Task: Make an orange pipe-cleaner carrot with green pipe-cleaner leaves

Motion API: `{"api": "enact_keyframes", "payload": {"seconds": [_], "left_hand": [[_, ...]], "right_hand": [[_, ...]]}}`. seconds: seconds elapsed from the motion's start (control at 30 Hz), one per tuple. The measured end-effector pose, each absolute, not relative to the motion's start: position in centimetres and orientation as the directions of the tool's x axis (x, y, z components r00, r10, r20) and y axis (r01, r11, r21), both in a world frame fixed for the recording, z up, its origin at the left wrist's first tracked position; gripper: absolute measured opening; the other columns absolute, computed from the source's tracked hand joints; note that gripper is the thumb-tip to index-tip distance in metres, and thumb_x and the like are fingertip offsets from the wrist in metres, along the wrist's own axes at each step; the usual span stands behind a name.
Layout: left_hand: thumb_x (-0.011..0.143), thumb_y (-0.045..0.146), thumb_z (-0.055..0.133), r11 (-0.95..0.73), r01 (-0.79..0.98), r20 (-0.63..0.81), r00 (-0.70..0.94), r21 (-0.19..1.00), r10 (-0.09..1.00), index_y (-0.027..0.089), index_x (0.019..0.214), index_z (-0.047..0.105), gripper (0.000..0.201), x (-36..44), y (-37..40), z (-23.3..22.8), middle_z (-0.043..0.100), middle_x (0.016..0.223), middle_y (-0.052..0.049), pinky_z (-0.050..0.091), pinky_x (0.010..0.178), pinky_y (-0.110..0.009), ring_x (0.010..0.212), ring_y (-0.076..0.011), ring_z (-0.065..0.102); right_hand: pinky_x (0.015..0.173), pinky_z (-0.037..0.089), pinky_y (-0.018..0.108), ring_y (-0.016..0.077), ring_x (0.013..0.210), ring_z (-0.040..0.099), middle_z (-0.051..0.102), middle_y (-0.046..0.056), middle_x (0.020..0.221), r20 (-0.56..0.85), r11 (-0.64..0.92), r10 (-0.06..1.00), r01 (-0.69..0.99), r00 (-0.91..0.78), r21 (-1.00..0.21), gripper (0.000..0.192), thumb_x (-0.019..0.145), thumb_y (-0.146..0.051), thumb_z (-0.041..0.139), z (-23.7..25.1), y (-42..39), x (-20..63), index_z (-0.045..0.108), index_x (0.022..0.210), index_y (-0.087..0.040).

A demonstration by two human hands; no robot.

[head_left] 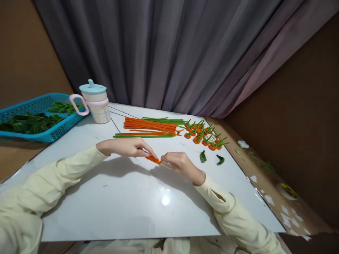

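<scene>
Over the middle of the white table, my left hand (131, 146) pinches a short bent piece of orange pipe cleaner (153, 159). At its right end, the closed fingers of my right hand (182, 164) meet the same piece. A thin pale strip (166, 164) shows under the right fingers; what it is I cannot tell. Beyond the hands lies a bundle of orange pipe cleaners (148, 124), with green pipe cleaners (143, 135) in front of it and more behind. Several small orange pumpkin-like shapes with green stems (197, 140) stand to its right.
Two dark green curled leaves (203, 156) lie right of my right hand. A white ring (210, 138) sits among the orange shapes. At back left are a lidded cup (97, 109) and a blue basket (50, 135) of green pieces. White scraps (286, 220) litter the right side.
</scene>
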State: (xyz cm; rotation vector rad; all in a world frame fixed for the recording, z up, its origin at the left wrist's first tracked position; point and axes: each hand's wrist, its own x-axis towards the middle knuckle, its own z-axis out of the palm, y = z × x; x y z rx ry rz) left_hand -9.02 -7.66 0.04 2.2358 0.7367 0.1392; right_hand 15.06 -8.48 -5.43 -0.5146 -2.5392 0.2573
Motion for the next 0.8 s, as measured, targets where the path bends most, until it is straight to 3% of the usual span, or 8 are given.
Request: {"api": "enact_keyframes", "payload": {"seconds": [0.07,0.17,0.33,0.47,0.57,0.67,0.8], "left_hand": [[0.091,0.029,0.042,-0.449,0.431,-0.144,0.827,0.783,0.543,0.017,0.114,0.064,0.034,-9.2,-7.3,-0.2,0.049,0.054,0.003,0.030,0.043,-0.019,0.047,-0.0092,0.040],[0.090,0.032,0.044,-0.284,0.395,-0.162,0.786,0.874,0.596,0.014,0.119,0.059,0.037,-9.0,-7.1,-0.8,0.027,0.052,0.007,0.022,0.041,-0.019,0.044,-0.0083,0.026],[0.091,0.031,0.042,-0.154,0.330,-0.143,0.721,0.931,0.678,0.014,0.125,0.050,0.039,-8.1,-7.2,-2.2,0.020,0.053,0.009,0.016,0.041,-0.019,0.045,-0.0083,0.018],[0.092,0.030,0.039,-0.219,0.313,-0.040,0.648,0.924,0.760,0.017,0.132,0.044,0.042,-7.3,-7.5,-2.9,0.018,0.054,0.009,0.017,0.041,-0.019,0.045,-0.0090,0.019],[0.092,0.027,0.038,-0.434,0.402,0.134,0.590,0.807,0.796,0.017,0.127,0.053,0.039,-6.8,-7.8,-3.2,0.029,0.051,0.008,0.022,0.044,-0.019,0.046,-0.0091,0.025],[0.087,0.016,0.035,-0.638,0.489,0.314,0.589,0.595,0.745,0.019,0.119,0.061,0.041,-6.6,-8.1,-3.9,0.050,0.055,0.004,0.029,0.050,-0.019,0.048,-0.0087,0.034],[0.075,0.006,0.035,-0.725,0.626,0.379,0.621,0.287,0.686,0.025,0.126,0.056,0.058,-6.7,-8.2,-5.1,0.059,0.054,0.004,0.030,0.049,-0.018,0.044,-0.0092,0.040]], "right_hand": [[0.057,0.037,0.020,0.0093,0.061,0.053,0.062,0.002,0.071,0.435,0.786,0.534,0.236,-0.725,-0.571,0.023,0.095,-0.022,0.040,-5.4,-8.4,15.0,0.060,0.084,-0.016],[0.052,0.036,0.021,0.0088,0.053,0.047,0.058,-0.001,0.060,0.348,0.559,0.699,0.174,-0.624,-0.811,0.018,0.089,-0.027,0.050,-5.6,-8.1,14.8,0.059,0.077,-0.017],[0.043,0.032,0.022,0.0065,0.042,0.037,0.056,-0.001,0.059,0.251,0.316,0.831,0.050,-0.496,-0.948,0.025,0.086,-0.038,0.052,-6.4,-7.8,14.3,0.058,0.078,-0.016],[0.039,0.029,0.021,0.0050,0.037,0.036,0.059,-0.002,0.060,0.208,0.181,0.882,-0.103,-0.422,-0.978,0.025,0.083,-0.041,0.058,-7.1,-7.7,13.9,0.058,0.084,-0.016],[0.036,0.030,0.020,0.0039,0.035,0.033,0.062,-0.001,0.062,0.162,0.068,0.901,-0.239,-0.402,-0.969,0.024,0.080,-0.038,0.062,-7.6,-7.7,13.5,0.057,0.088,-0.015],[0.035,0.031,0.019,0.0030,0.033,0.029,0.064,-0.001,0.062,0.109,-0.030,0.904,-0.315,-0.413,-0.949,0.023,0.079,-0.035,0.064,-7.8,-7.8,13.3,0.056,0.089,-0.015],[0.035,0.033,0.019,0.0021,0.034,0.029,0.065,0.001,0.065,0.072,-0.095,0.904,-0.361,-0.422,-0.928,0.020,0.077,-0.032,0.066,-8.1,-7.8,13.3,0.059,0.082,-0.014]]}}
